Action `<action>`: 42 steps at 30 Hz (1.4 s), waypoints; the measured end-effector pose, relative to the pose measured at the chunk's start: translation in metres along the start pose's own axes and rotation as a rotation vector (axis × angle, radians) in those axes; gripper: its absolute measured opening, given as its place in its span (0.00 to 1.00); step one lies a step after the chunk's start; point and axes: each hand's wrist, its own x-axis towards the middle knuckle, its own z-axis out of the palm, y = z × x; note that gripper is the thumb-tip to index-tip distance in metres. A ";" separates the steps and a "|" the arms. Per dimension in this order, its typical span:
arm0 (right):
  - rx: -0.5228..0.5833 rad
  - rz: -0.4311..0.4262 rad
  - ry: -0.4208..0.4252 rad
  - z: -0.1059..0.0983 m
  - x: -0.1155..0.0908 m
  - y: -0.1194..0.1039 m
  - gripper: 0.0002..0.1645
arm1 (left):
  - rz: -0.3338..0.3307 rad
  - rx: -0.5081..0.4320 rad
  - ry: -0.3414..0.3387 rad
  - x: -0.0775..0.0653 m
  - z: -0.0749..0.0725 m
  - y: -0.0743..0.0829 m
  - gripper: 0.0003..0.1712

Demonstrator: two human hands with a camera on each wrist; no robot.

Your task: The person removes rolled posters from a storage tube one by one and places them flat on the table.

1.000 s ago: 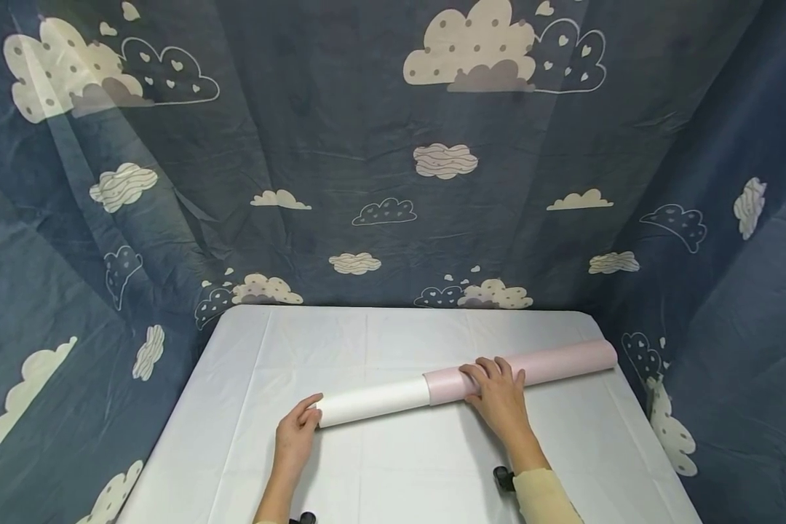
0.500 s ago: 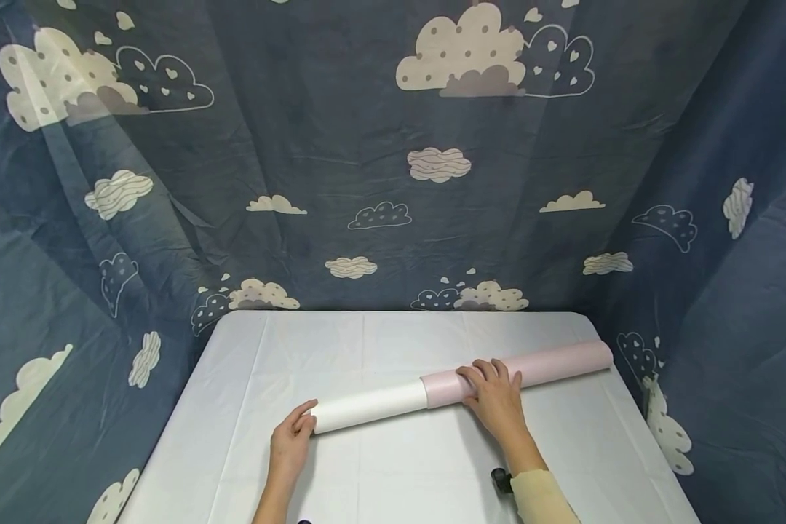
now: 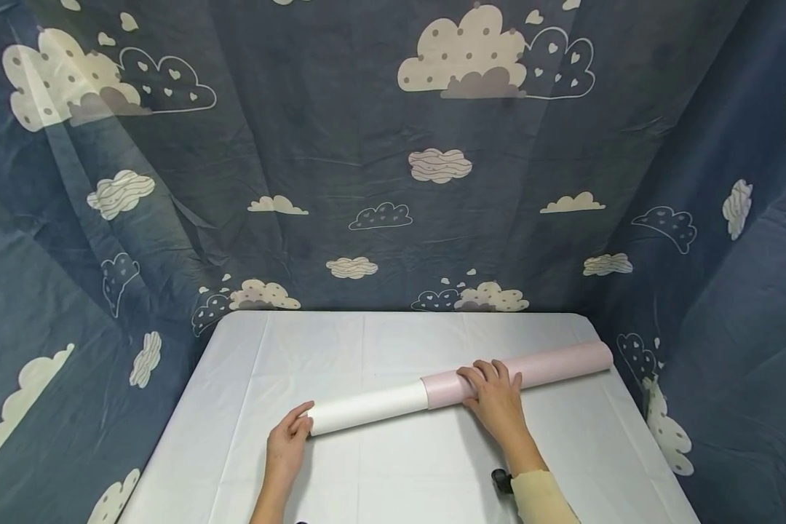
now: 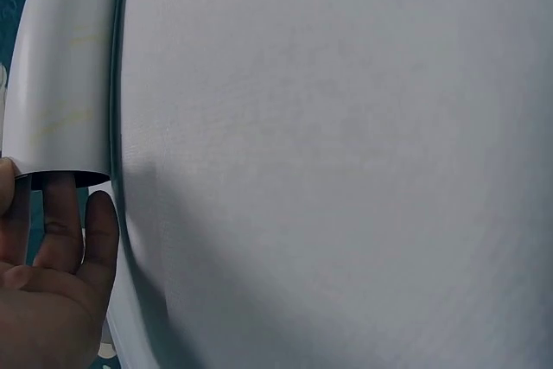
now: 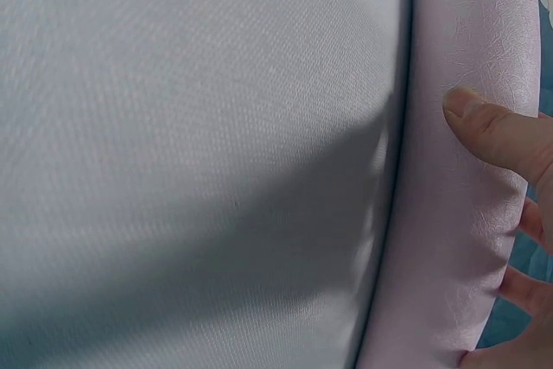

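Note:
A long white tube sticks out of the left end of a pink roll with an embossed, wallpaper-like surface. Both lie slantwise on the table. My left hand grips the rim at the white tube's free end; in the left wrist view, fingers of this hand reach into the hollow opening and the thumb is outside. My right hand lies over the pink roll near its left end and holds it. In the right wrist view the thumb presses on one side and the fingers wrap the other.
The table has a white cover with fold creases. Its back edge meets a dark blue curtain printed with clouds, which also hangs along both sides. The pink roll's far end reaches close to the table's right edge.
My left hand has drawn slightly left with the white tube, so a little more of it shows outside the pink roll. My right hand keeps its hold. The head view shifted slightly.

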 end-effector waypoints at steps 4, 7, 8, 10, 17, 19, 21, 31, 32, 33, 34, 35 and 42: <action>0.006 0.005 -0.004 -0.001 0.000 0.000 0.37 | 0.009 0.013 0.012 0.001 -0.001 0.000 0.18; 0.006 0.007 -0.005 -0.001 0.001 0.000 0.37 | 0.010 0.024 0.018 0.002 -0.003 0.000 0.18; 0.006 0.007 -0.005 -0.001 0.001 0.000 0.37 | 0.008 0.024 0.019 0.002 -0.004 -0.001 0.18; 0.007 0.007 -0.003 -0.001 0.001 0.000 0.37 | 0.006 0.027 0.017 0.003 -0.006 -0.001 0.18; 0.011 0.008 0.002 0.000 0.002 0.001 0.37 | 0.000 0.025 0.009 0.003 -0.010 -0.001 0.19; 0.014 0.009 0.003 0.000 0.003 0.001 0.37 | 0.002 0.025 0.012 0.003 -0.011 -0.001 0.19; 0.013 0.010 0.003 0.000 0.004 0.001 0.37 | 0.004 0.020 0.015 0.002 -0.012 0.000 0.19; 0.022 0.013 0.013 0.000 0.003 0.001 0.37 | 0.019 0.010 0.030 0.002 -0.017 0.000 0.18; 0.024 0.013 0.014 0.000 0.003 0.000 0.37 | 0.017 0.012 0.033 0.002 -0.018 -0.001 0.17; 0.025 0.011 0.017 0.001 0.003 0.000 0.37 | 0.013 0.018 0.037 0.003 -0.018 -0.002 0.17; 0.025 0.011 0.018 0.001 0.003 0.000 0.37 | 0.011 0.020 0.036 0.003 -0.019 -0.003 0.17; 0.024 0.011 0.017 0.001 0.003 0.000 0.37 | 0.010 0.025 0.037 0.003 -0.020 -0.004 0.18; 0.022 0.024 -0.007 -0.002 0.000 -0.001 0.37 | -0.025 0.037 0.029 0.002 -0.030 -0.010 0.19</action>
